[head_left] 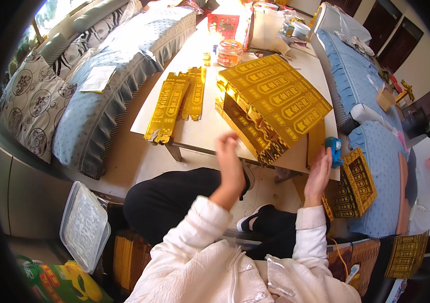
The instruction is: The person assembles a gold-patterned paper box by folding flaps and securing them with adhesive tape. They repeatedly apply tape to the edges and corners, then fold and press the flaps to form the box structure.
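— Cream quilted sleeves fill the bottom of my view, and from them both hands rise toward the tabletop edge. What do you make of the left hand (229,164)?

— It is raised edge-on, fingers loosely extended, holding nothing that I can see, though its palm faces away from me. The right hand (318,177) is open and flat too, palm turned inward, empty.

— And the big folded sheet of gold foil paper printed with rows of panels (274,98)?

— It sits tented on the pale tabletop (202,129), just beyond both hands, its long axis running from near the left hand up and away to the right. The left hand is nearer its lower folded edge; the right is closer to the small blue tape dispenser (334,149).

— Anything else?

— Flat gold strips (168,106) lie well to the left, apart from the sheet.
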The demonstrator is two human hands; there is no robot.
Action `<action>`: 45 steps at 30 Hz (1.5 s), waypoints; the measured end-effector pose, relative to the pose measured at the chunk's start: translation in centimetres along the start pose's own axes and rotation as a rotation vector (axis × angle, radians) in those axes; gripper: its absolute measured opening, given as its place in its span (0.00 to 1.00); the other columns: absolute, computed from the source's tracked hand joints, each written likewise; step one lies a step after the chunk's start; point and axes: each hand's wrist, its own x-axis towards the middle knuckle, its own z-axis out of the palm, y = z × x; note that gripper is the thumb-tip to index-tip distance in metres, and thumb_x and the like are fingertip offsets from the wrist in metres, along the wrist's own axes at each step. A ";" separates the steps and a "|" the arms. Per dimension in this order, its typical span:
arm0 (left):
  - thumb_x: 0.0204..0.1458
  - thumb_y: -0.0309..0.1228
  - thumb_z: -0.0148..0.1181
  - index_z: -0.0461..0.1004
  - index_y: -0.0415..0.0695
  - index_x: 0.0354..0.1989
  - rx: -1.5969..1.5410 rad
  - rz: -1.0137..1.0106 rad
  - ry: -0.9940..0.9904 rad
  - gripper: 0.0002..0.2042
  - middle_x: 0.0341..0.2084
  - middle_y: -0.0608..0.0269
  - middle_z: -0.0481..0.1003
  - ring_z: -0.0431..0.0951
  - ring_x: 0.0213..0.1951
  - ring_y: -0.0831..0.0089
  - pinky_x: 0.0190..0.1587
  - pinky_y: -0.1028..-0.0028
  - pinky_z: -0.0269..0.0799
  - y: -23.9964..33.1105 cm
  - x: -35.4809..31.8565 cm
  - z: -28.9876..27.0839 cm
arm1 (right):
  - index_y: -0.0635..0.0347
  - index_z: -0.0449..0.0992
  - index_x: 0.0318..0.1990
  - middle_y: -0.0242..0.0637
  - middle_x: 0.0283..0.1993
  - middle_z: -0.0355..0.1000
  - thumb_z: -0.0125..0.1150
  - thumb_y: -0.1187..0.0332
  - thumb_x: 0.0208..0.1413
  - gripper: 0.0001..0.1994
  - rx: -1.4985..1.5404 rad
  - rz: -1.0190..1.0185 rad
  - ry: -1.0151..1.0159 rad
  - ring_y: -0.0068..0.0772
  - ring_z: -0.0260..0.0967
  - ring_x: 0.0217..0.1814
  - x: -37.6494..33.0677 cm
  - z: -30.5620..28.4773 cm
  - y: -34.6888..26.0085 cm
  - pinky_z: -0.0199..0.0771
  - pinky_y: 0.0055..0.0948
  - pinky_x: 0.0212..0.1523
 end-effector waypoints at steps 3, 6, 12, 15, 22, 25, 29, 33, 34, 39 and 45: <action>0.73 0.41 0.43 0.69 0.38 0.57 0.122 0.203 0.157 0.19 0.52 0.56 0.72 0.69 0.57 0.65 0.64 0.65 0.60 -0.8 8.8 -0.5 | 0.58 0.50 0.79 0.44 0.81 0.50 0.49 0.52 0.75 0.34 0.068 0.118 -0.054 0.40 0.48 0.83 -3.9 1.2 0.2 0.48 0.39 0.80; 0.74 0.52 0.35 0.66 0.35 0.66 0.268 0.316 0.023 0.30 0.61 0.48 0.70 0.66 0.65 0.58 0.71 0.63 0.54 -1.8 15.1 -2.1 | 0.59 0.52 0.78 0.44 0.78 0.56 0.48 0.49 0.75 0.33 0.045 0.181 -0.154 0.38 0.53 0.81 -5.5 3.2 2.1 0.53 0.37 0.78; 0.73 0.59 0.30 0.66 0.33 0.68 0.245 0.002 -0.230 0.39 0.62 0.49 0.72 0.71 0.62 0.60 0.67 0.62 0.62 -0.9 15.7 -4.3 | 0.61 0.46 0.79 0.46 0.79 0.54 0.44 0.43 0.74 0.39 -0.014 0.145 -0.222 0.37 0.55 0.79 -4.7 5.3 3.4 0.53 0.38 0.78; 0.74 0.54 0.33 0.70 0.35 0.63 0.235 0.099 -0.117 0.32 0.57 0.53 0.74 0.73 0.59 0.62 0.65 0.62 0.66 -0.7 12.7 -5.5 | 0.61 0.54 0.77 0.42 0.77 0.58 0.43 0.45 0.75 0.35 -0.070 0.060 -0.257 0.36 0.58 0.77 -2.4 4.4 4.3 0.56 0.33 0.75; 0.70 0.22 0.47 0.71 0.35 0.60 0.152 0.216 0.032 0.14 0.55 0.57 0.75 0.74 0.57 0.71 0.63 0.70 0.70 -1.9 4.7 -8.6 | 0.63 0.61 0.74 0.38 0.74 0.63 0.46 0.65 0.76 0.24 0.054 0.059 -0.238 0.31 0.61 0.75 -2.2 3.7 3.8 0.57 0.28 0.74; 0.68 0.21 0.53 0.72 0.33 0.62 0.257 0.214 0.015 0.16 0.55 0.57 0.77 0.76 0.56 0.72 0.62 0.74 0.69 -1.6 4.3 -8.4 | 0.62 0.60 0.75 0.39 0.74 0.62 0.46 0.73 0.73 0.24 0.010 0.002 -0.258 0.32 0.59 0.76 -3.1 3.1 3.2 0.57 0.28 0.74; 0.66 0.22 0.58 0.74 0.33 0.61 0.261 0.239 0.031 0.16 0.52 0.59 0.79 0.77 0.52 0.74 0.59 0.75 0.71 -2.2 4.7 -8.6 | 0.64 0.60 0.75 0.40 0.72 0.65 0.50 0.72 0.73 0.25 -0.143 -0.069 -0.315 0.31 0.63 0.73 -3.8 2.7 2.6 0.60 0.27 0.71; 0.64 0.24 0.63 0.76 0.34 0.59 0.285 0.248 0.037 0.16 0.50 0.60 0.79 0.77 0.50 0.76 0.57 0.75 0.73 -2.3 4.7 -8.9 | 0.66 0.69 0.59 0.32 0.53 0.70 0.57 0.68 0.71 0.15 -0.268 -0.133 -0.254 0.22 0.64 0.54 -4.1 3.3 2.6 0.66 0.22 0.54; 0.64 0.24 0.63 0.76 0.34 0.59 0.289 0.246 0.047 0.16 0.49 0.61 0.80 0.78 0.48 0.77 0.55 0.76 0.74 -2.4 4.5 -8.9 | 0.66 0.72 0.52 0.30 0.46 0.71 0.59 0.66 0.71 0.12 -0.341 -0.160 -0.207 0.19 0.63 0.48 -4.1 3.2 2.9 0.67 0.21 0.49; 0.65 0.23 0.62 0.79 0.36 0.56 0.189 0.253 0.009 0.13 0.47 0.64 0.79 0.78 0.45 0.78 0.52 0.78 0.74 -2.8 4.7 -8.6 | 0.69 0.75 0.58 0.40 0.47 0.80 0.61 0.62 0.70 0.18 -0.508 -0.151 -0.145 0.26 0.72 0.46 -3.8 2.3 4.0 0.73 0.26 0.49; 0.63 0.24 0.64 0.80 0.36 0.54 0.322 0.300 0.038 0.12 0.46 0.65 0.77 0.77 0.44 0.78 0.52 0.78 0.74 -2.9 4.7 -8.8 | 0.69 0.77 0.53 0.39 0.41 0.79 0.62 0.63 0.70 0.15 -0.607 -0.165 -0.101 0.28 0.68 0.40 -4.0 2.6 2.9 0.73 0.28 0.46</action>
